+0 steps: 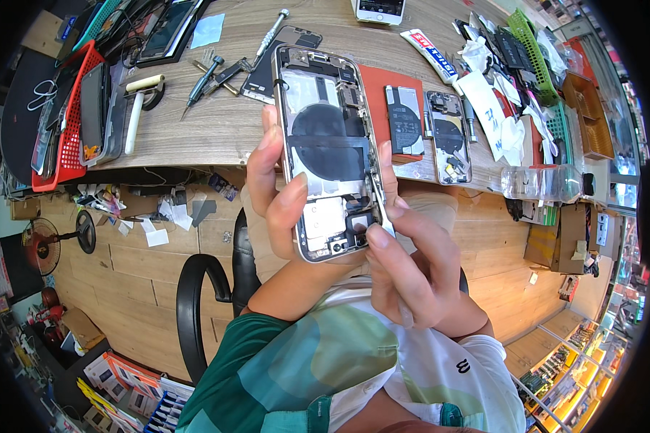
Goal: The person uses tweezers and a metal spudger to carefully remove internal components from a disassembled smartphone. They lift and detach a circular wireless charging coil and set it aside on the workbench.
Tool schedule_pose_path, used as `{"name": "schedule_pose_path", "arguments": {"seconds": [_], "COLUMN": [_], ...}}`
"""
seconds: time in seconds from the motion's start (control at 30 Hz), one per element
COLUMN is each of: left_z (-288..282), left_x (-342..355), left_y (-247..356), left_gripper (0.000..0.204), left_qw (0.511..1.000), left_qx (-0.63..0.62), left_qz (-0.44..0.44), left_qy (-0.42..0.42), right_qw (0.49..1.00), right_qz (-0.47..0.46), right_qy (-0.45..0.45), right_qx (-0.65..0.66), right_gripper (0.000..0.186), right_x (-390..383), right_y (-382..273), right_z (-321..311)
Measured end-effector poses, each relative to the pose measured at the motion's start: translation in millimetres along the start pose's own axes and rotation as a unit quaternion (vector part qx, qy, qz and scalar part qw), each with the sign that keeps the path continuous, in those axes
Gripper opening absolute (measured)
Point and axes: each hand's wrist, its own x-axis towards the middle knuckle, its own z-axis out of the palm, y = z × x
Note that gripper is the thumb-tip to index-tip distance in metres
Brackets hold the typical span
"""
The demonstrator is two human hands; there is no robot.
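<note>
My left hand (pixel 276 206) is closed round an opened phone housing (pixel 328 155), held upright above my lap in front of the table edge. The housing shows a dark round coil area, a silvery frame and small camera and board parts. At its lower right corner, my right hand (pixel 420 263) pinches a thin silvery piece (pixel 380 198) against the frame edge; whether it is a tool or a part I cannot tell. Behind the housing on the table lie a battery (pixel 404 119) on an orange-red mat (pixel 386 79) and a second opened phone housing (pixel 449 137).
A screwdriver (pixel 204 83), a roller with a pale handle (pixel 135 119) and a dark phone panel (pixel 267 76) lie on the table. A glue tube (pixel 430 56), a plastic jar (pixel 542 183) and a green basket (pixel 533 54) are right. A red basket (pixel 68 119) stands left; a chair armrest (pixel 193 310) is beside me.
</note>
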Motion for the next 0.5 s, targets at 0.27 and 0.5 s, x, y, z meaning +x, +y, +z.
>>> {"name": "schedule_pose_path", "arguments": {"seconds": [0.27, 0.5], "left_z": [2.9, 3.8], "left_x": [-3.4, -2.9], "left_y": [-1.2, -1.4], "left_gripper": [0.081, 0.078], "left_qw": [1.0, 1.0], "left_qx": [0.004, -0.008], "left_qz": [0.004, 0.009], "left_qy": [0.017, 0.014], "right_qw": [0.999, 0.998], "right_qz": [0.018, 0.057], "right_qy": [-0.046, -0.03], "right_qx": [0.008, 0.019], "right_gripper": [0.042, 0.047], "right_x": [1.3, 5.4], "right_y": [-2.1, -7.7], "right_z": [-11.9, -10.2]}}
